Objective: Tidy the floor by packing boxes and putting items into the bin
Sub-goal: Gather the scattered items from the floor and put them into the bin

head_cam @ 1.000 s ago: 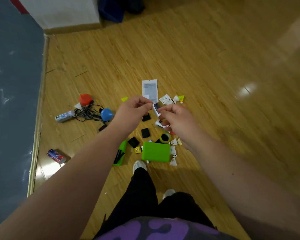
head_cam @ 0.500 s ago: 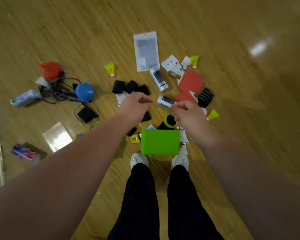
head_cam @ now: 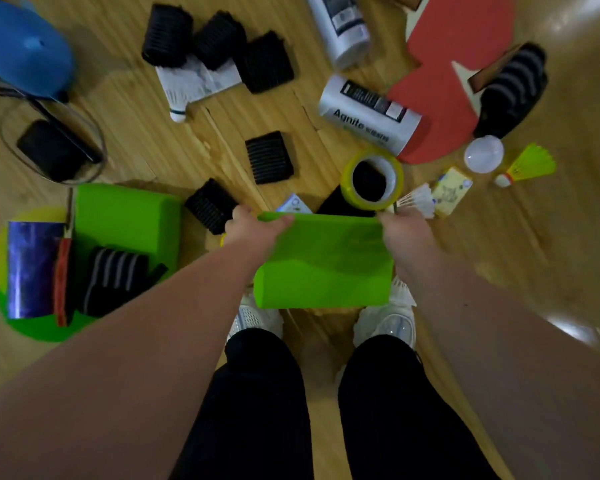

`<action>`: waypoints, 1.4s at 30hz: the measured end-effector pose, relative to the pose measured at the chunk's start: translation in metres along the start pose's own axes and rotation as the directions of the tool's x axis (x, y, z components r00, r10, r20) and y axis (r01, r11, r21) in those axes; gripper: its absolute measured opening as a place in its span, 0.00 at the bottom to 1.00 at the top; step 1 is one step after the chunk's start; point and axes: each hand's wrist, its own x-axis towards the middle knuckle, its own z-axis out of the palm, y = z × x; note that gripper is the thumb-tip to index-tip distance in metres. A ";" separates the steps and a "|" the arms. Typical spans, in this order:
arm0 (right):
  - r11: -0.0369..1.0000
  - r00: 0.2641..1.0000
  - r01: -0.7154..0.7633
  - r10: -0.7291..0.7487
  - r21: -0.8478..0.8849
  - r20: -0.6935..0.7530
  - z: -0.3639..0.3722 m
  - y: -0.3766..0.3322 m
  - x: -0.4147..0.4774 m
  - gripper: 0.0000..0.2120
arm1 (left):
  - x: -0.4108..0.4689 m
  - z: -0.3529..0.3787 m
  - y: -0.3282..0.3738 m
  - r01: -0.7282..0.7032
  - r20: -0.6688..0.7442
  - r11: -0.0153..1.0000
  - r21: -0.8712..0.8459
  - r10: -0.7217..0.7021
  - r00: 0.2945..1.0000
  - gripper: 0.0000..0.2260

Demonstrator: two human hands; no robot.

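Note:
A bright green box (head_cam: pixel 323 268) lies on the wooden floor just in front of my feet. My left hand (head_cam: pixel 253 225) grips its far left corner and my right hand (head_cam: pixel 400 230) grips its far right corner. A second green box (head_cam: pixel 125 220) lies open at the left, with a striped black band (head_cam: pixel 113 278), a red-edged paddle (head_cam: pixel 61 282) and a shiny blue packet (head_cam: pixel 30 268) on it. Several black ribbed pads (head_cam: pixel 269 157) are scattered ahead. A yellow tape roll (head_cam: pixel 371 180) sits just beyond the held box.
White tubes (head_cam: pixel 368 114), red paddles (head_cam: pixel 454 71), a black striped band (head_cam: pixel 510 91), a white ball (head_cam: pixel 484 154), a yellow shuttlecock (head_cam: pixel 530 166) and a white shuttlecock (head_cam: pixel 418 200) lie ahead right. A blue cone (head_cam: pixel 21 50) and black cable (head_cam: pixel 52 150) sit far left.
The view has dropped much closer to the floor. Both hands came down from mid-air and took hold of the green box's far edge.

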 end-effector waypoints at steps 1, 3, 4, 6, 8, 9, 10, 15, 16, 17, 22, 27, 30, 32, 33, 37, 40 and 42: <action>1.000 1.000 -0.009 0.009 -0.007 -0.014 0.001 0.006 0.009 0.15 | 0.006 0.002 -0.002 0.011 0.018 0.999 -0.034 -0.010 1.000 0.41; 0.999 0.999 -0.048 0.048 0.019 0.002 0.003 0.012 0.016 0.17 | 0.010 0.006 -0.005 0.028 0.065 0.995 -0.095 -0.022 0.998 0.42; 0.994 0.997 -0.080 0.079 0.072 0.018 0.002 0.013 0.013 0.13 | 0.009 0.007 -0.005 0.017 0.072 0.996 -0.088 -0.011 0.997 0.42; 0.982 0.994 -0.113 0.112 0.149 0.021 0.000 0.012 0.009 0.09 | 0.001 0.005 -0.001 -0.044 0.065 0.999 -0.030 0.045 0.997 0.42; 0.977 0.996 -0.088 0.086 0.192 0.023 -0.007 0.002 -0.003 0.07 | -0.012 -0.004 0.011 -0.108 0.039 0.994 -0.011 0.109 0.993 0.43; 0.977 0.997 -0.071 0.068 0.202 0.019 -0.012 -0.005 -0.010 0.08 | -0.020 -0.011 0.018 -0.117 0.031 0.993 -0.031 0.118 0.993 0.44; 0.975 0.998 -0.063 0.061 0.214 0.014 -0.017 -0.012 -0.018 0.10 | -0.029 -0.020 0.025 -0.112 0.039 0.992 -0.062 0.114 0.993 0.47; 0.976 0.997 0.071 -0.076 0.207 0.018 -0.036 -0.048 -0.051 0.08 | -0.064 -0.070 0.041 -0.039 0.249 0.942 -0.333 0.128 0.960 0.51; 0.981 0.997 0.074 -0.079 0.181 0.020 -0.037 -0.057 -0.052 0.14 | -0.068 -0.078 0.041 -0.051 0.272 0.930 -0.364 0.159 0.949 0.49; 0.987 0.998 0.058 -0.063 0.152 0.024 -0.038 -0.066 -0.053 0.20 | -0.070 -0.084 0.041 -0.064 0.272 0.919 -0.390 0.181 0.945 0.47; 0.976 0.986 0.147 -0.131 0.162 -0.104 -0.034 -0.104 -0.014 0.10 | -0.063 -0.106 0.040 -0.230 -0.051 0.781 -0.580 0.247 0.968 0.34; 0.976 0.986 0.062 -0.028 0.207 -0.163 -0.009 -0.109 0.043 0.17 | -0.037 -0.109 0.040 -0.422 -0.369 0.659 -0.623 0.228 0.901 0.26; 0.975 0.986 0.029 0.008 0.220 -0.164 0.001 -0.104 0.054 0.24 | -0.024 -0.103 0.044 -0.443 -0.468 0.620 -0.648 0.135 0.873 0.26; 0.950 0.989 0.006 0.040 0.311 -0.144 0.002 -0.104 0.046 0.21 | -0.020 -0.099 0.046 -0.438 -0.520 0.587 -0.681 0.034 0.853 0.26; 0.925 0.989 0.019 0.037 0.379 -0.140 0.001 -0.102 0.040 0.18 | -0.020 -0.099 0.047 -0.428 -0.540 0.575 -0.698 -0.030 0.841 0.27; 0.812 0.997 0.051 -0.004 0.582 -0.082 -0.009 -0.081 0.002 0.09 | -0.026 -0.105 0.050 -0.333 -0.469 0.442 -0.833 -0.246 0.848 0.40; 0.735 0.997 -0.021 0.068 0.678 -0.043 -0.019 -0.064 -0.018 0.08 | -0.033 -0.110 0.061 -0.174 -0.286 0.368 -0.913 -0.276 0.917 0.43; 0.720 0.994 -0.048 0.099 0.692 -0.035 -0.023 -0.058 -0.026 0.06 | -0.034 -0.108 0.068 -0.117 -0.193 0.327 -0.938 -0.211 0.958 0.31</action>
